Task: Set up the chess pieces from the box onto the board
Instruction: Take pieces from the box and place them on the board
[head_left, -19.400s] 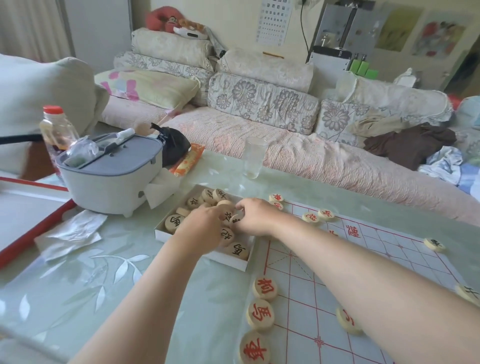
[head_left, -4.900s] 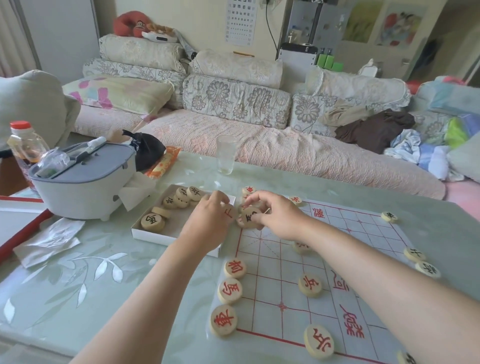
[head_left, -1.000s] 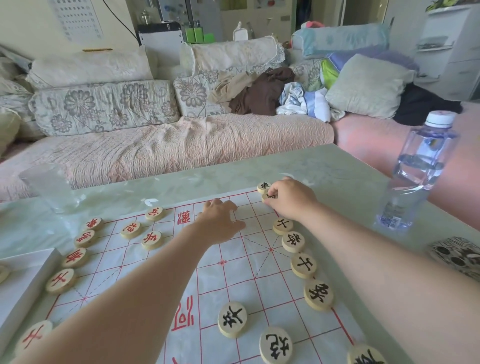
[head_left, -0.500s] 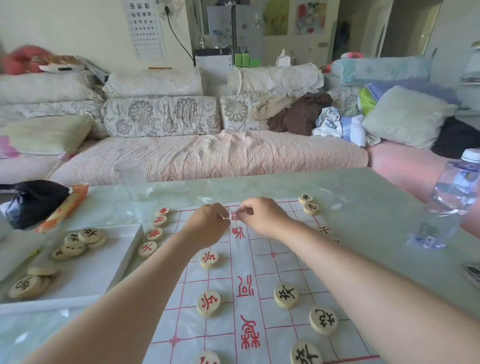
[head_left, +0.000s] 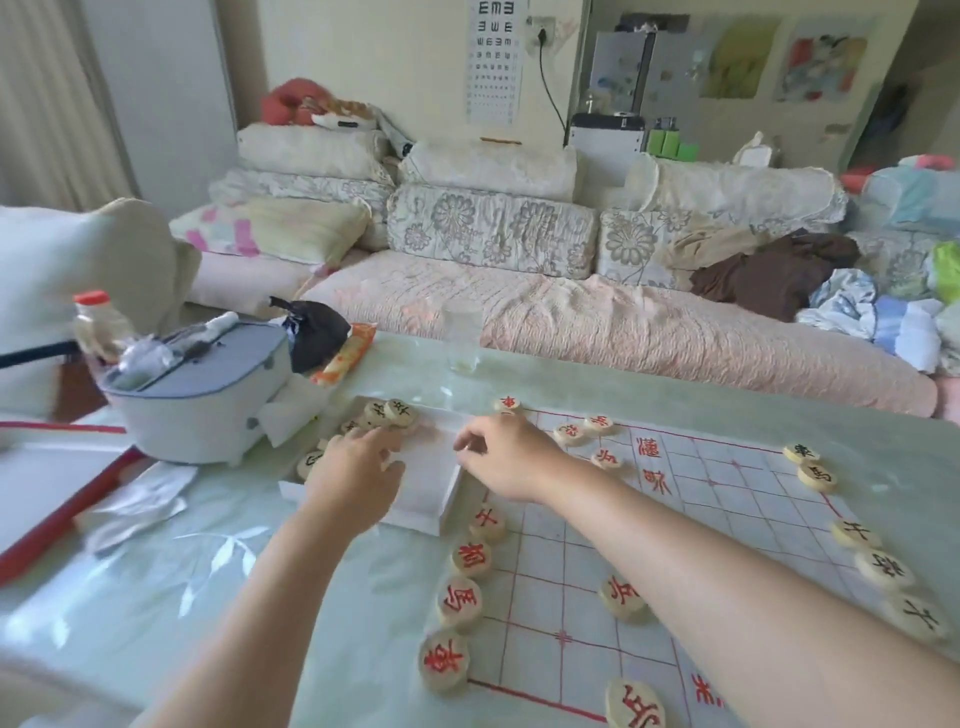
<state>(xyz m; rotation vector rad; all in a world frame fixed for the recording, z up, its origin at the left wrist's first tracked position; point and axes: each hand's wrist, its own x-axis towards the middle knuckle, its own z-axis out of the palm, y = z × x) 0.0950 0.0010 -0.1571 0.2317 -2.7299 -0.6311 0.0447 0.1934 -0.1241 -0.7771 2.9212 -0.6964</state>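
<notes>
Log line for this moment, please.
left hand: over box, reaching pieces | right hand: at box edge | board: partly set

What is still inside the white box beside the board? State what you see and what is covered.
The white box still holds several round pieces clustered at its far end. The left hand reaches in and covers its left part, so the number of pieces left cannot be counted.

Left hand (head_left: 358, 475): bare, no glove, no ring to see; the picture is a little blurred here.
Right hand (head_left: 506, 457): bare, no ring, no glove.
Wrists: no watch, no bracelet on either one.
Forearms: both are uncovered up to the bottom edge of the picture; no sleeve comes into view.
</notes>
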